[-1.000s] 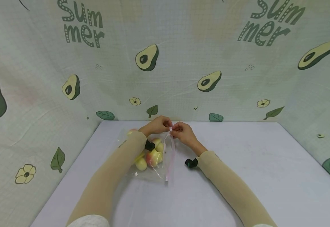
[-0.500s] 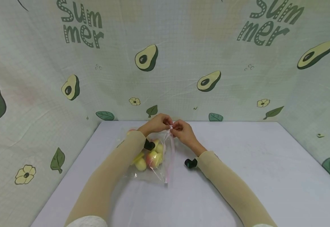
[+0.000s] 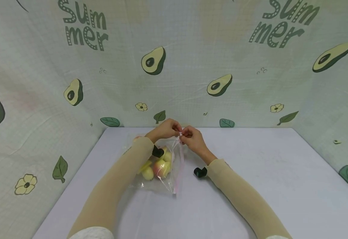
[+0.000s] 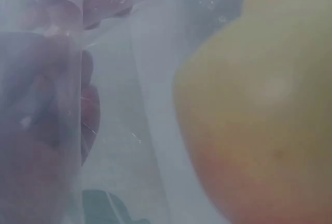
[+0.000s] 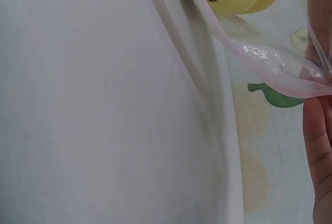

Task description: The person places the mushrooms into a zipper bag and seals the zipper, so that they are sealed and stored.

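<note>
A clear zip bag [image 3: 159, 186] with a pink closure strip [image 3: 178, 181] lies left of the table's middle, its opening facing right. Inside are several yellow fruits and a red-and-yellow one [image 3: 161, 168], which look like peaches or apples. At the bag's far corner my left hand [image 3: 167, 129] pinches the end of the strip. My right hand [image 3: 193, 137] pinches the same corner from the right, fingertips close to the left ones. Through the film, the left wrist view shows a large yellow-red fruit [image 4: 259, 115]. In the right wrist view, right-hand fingers [image 5: 317, 136] meet the pink edge [image 5: 259, 73].
The white table [image 3: 251, 172] reaches back to a hanging cloth [image 3: 185, 66] printed with avocados and leaves. Black wrist cameras sit at both cuffs, the left one [image 3: 157, 151] over the bag and the right one [image 3: 200, 172] beside it.
Both hands have risen very slightly at the bag's far corner, keeping their pinch. The bag and the fruits stay almost where they were.
</note>
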`<state>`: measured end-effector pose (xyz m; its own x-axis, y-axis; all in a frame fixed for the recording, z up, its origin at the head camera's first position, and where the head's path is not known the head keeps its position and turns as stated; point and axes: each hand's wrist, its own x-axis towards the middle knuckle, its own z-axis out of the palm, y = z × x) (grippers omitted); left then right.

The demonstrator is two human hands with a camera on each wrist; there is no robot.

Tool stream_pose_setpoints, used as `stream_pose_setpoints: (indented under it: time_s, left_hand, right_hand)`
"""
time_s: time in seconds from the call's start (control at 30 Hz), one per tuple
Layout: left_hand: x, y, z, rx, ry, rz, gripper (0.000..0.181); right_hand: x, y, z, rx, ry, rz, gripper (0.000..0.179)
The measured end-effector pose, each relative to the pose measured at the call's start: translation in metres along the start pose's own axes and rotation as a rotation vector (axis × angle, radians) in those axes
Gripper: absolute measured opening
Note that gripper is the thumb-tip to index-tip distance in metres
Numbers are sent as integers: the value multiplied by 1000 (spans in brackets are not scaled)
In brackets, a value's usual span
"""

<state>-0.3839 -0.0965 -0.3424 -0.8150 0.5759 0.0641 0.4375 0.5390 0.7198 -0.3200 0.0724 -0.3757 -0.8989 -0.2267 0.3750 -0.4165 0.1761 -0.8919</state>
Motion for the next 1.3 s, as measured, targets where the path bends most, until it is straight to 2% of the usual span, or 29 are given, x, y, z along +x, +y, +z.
stream_pose_setpoints:
  time_s: [0.3,0.53,0.77,0.9,1.03,1.3]
  left_hand:
    - [3,-2,-2,-49,30,-25,13]
    - [4,-1,-5,-24,55,-36,12]
    - [4,-2,-7,-24,45,-47,15]
    - [5,-4,-7,-15,47,-48,16]
    - [5,-3,-7,-7,63,-51,15]
    - [6,-6,-8,4,66,-41,16]
  right_hand:
    - [1,1,-1,45,-35,14,16]
    - [-1,1,2,58,-83,35,14]
    - [6,32,7,5,-77,64,10]
    - [4,29,7,-13,-111,110,10]
    - [2,27,8,-5,-143,116,12]
    - [-4,25,11,-78,-143,146,9]
